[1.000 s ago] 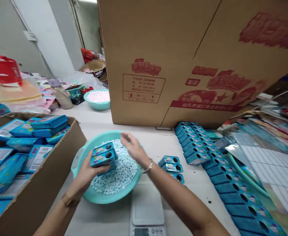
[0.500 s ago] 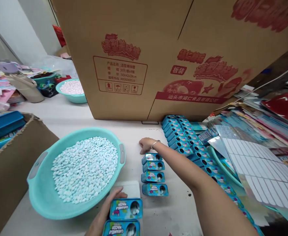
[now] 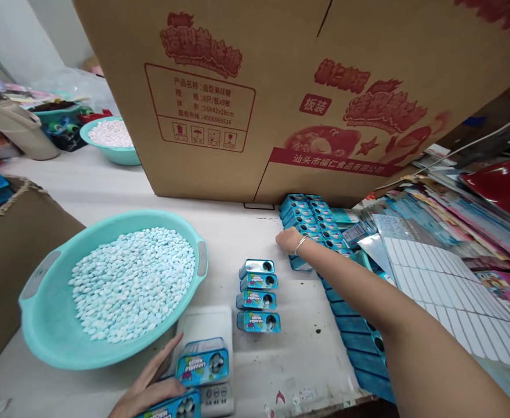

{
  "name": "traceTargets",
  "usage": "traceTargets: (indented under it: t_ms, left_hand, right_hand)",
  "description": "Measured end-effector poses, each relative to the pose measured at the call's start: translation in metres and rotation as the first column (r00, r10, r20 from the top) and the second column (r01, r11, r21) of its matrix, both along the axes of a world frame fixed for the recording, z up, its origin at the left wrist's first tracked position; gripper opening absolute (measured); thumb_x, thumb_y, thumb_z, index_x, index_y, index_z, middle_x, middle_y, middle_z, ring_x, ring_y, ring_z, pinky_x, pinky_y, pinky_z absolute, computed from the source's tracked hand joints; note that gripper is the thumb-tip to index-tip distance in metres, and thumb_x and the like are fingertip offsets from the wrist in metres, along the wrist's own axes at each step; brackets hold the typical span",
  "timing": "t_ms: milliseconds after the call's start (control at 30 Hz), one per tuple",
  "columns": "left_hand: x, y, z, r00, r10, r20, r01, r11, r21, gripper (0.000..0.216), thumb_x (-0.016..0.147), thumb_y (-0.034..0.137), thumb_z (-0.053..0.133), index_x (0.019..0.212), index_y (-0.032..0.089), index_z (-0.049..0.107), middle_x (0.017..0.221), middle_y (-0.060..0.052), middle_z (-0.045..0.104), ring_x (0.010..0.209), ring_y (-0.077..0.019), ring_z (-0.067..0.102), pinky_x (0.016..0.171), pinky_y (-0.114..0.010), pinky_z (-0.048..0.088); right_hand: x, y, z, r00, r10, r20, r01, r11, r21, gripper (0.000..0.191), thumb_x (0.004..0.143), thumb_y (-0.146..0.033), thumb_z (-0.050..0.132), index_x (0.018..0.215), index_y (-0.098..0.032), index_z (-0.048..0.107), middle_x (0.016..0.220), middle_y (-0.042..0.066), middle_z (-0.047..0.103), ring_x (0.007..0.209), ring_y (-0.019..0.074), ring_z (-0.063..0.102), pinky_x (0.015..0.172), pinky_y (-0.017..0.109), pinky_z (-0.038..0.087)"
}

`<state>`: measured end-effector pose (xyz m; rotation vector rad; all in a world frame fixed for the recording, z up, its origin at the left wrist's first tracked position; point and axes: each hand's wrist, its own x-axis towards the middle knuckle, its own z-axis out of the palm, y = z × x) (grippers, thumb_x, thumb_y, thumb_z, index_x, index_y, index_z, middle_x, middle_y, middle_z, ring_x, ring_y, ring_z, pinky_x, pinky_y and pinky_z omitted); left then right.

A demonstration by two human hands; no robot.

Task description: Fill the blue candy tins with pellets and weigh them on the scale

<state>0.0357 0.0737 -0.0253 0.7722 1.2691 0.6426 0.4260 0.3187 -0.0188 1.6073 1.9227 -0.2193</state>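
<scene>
My left hand grips a blue candy box at the bottom edge, its thumb pointing up beside the scale. On the white scale rests another blue candy box, white candies showing through its round window. Out ahead, my right hand is closed at the left edge of the rows of blue boxes. Directly below it juts a blue box; the hand's underside is hidden. Between my hands stands a short column of blue boxes.
A turquoise basin of pale blue candies stands left of the scale. Behind rises a large cardboard carton. An open carton of blue boxes is far left. Sticker sheets and papers crowd the right; a basin of pink candies stands behind.
My right hand has moved right, from the far end of the short column to the long rows. My left hand has moved down-left with one box, apart from the box on the scale.
</scene>
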Motion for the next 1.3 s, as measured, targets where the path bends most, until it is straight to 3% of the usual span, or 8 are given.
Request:
traceTargets:
  t_ms: [300,533,600,700,867,1000,1133,1300]
  left_hand:
    - [-0.103,-0.045,-0.002,0.920,0.132,-0.368,0.055,0.888,0.456,0.035,0.067,0.036,0.081,0.099,0.028,0.072,0.119,-0.010,0.067,0.119,-0.0350,0.060,0.100,-0.047,0.051]
    - [-0.127,-0.035,-0.028,0.822,0.293,-0.489,-0.042,0.887,0.461,0.049,0.071,0.046,0.076,0.109,0.020,0.061,0.116,-0.011,0.065,0.110,-0.0308,0.063,0.100,-0.044,0.050]
    - [-0.129,-0.031,-0.036,0.835,0.297,-0.464,-0.060,0.886,0.459,0.053,0.070,0.048,0.077,0.110,0.018,0.059,0.115,-0.011,0.066,0.108,-0.0298,0.064,0.100,-0.044,0.050]
    - [-0.130,-0.029,-0.041,0.853,0.279,-0.441,-0.053,0.887,0.458,0.056,0.070,0.049,0.077,0.113,0.018,0.058,0.116,-0.011,0.067,0.105,-0.0289,0.066,0.100,-0.045,0.051]
    - [-0.131,-0.051,-0.025,0.802,0.353,-0.483,-0.004,0.810,0.586,0.068,0.077,0.043,0.073,0.135,0.020,0.044,0.139,-0.013,0.052,0.130,-0.0310,0.051,0.112,-0.051,0.041]
    - [-0.133,-0.089,-0.009,0.629,0.642,-0.439,-0.127,0.642,0.756,0.072,0.075,0.036,0.076,0.137,0.024,0.042,0.137,-0.011,0.050,0.128,-0.0300,0.053,0.112,-0.050,0.043]
    - [-0.115,-0.102,0.000,0.739,0.556,-0.381,-0.105,0.653,0.750,0.058,0.078,0.028,0.074,0.130,0.026,0.049,0.123,-0.007,0.059,0.115,-0.0274,0.061,0.108,-0.047,0.048]
    - [-0.057,-0.059,0.006,0.912,0.204,-0.357,0.141,0.660,0.738,0.049,0.086,0.026,0.065,0.133,0.026,0.049,0.129,-0.008,0.060,0.118,-0.0256,0.060,0.101,-0.041,0.052]
  right_hand:
    - [-0.019,-0.018,-0.033,0.999,0.019,0.027,-0.020,1.000,0.018,0.020,0.080,-0.008,0.054,0.087,-0.011,0.073,0.103,0.025,0.071,0.108,0.0354,0.064,0.089,0.051,0.039]
    - [-0.003,-0.024,0.023,0.952,-0.122,-0.282,0.201,0.941,0.272,0.036,0.096,-0.026,0.035,0.112,-0.013,0.065,0.112,0.023,0.068,0.103,0.0289,0.065,0.080,0.042,0.049]
    - [-0.003,-0.041,0.045,0.799,-0.153,-0.582,0.384,0.874,0.298,0.042,0.099,-0.037,0.026,0.122,-0.021,0.058,0.115,0.017,0.066,0.094,0.0230,0.065,0.073,0.039,0.051]
    - [-0.012,-0.086,0.066,0.121,-0.136,-0.983,0.691,0.723,-0.015,0.031,0.095,-0.045,0.036,0.103,-0.032,0.063,0.100,0.011,0.066,0.077,0.0183,0.061,0.062,0.036,0.047]
    - [-0.046,-0.180,0.053,-0.628,-0.098,-0.772,0.576,0.610,-0.545,0.009,0.084,-0.032,0.054,0.078,-0.029,0.061,0.075,0.003,0.054,0.060,0.0132,0.049,0.052,0.030,0.042]
    - [-0.075,-0.246,0.023,-0.802,-0.062,-0.594,0.496,0.484,-0.721,0.001,0.074,-0.025,0.056,0.075,-0.026,0.057,0.071,0.001,0.047,0.057,0.0127,0.044,0.045,0.026,0.039]
    - [-0.098,-0.273,0.017,-0.850,-0.015,-0.527,0.475,0.411,-0.778,0.006,0.067,-0.023,0.058,0.072,-0.024,0.055,0.072,0.001,0.048,0.059,0.0129,0.046,0.045,0.025,0.039]
    - [-0.147,-0.210,0.054,-0.751,-0.139,-0.645,0.420,0.653,-0.630,0.012,0.070,-0.019,0.059,0.079,-0.025,0.053,0.071,-0.002,0.048,0.058,0.0113,0.045,0.049,0.023,0.037]
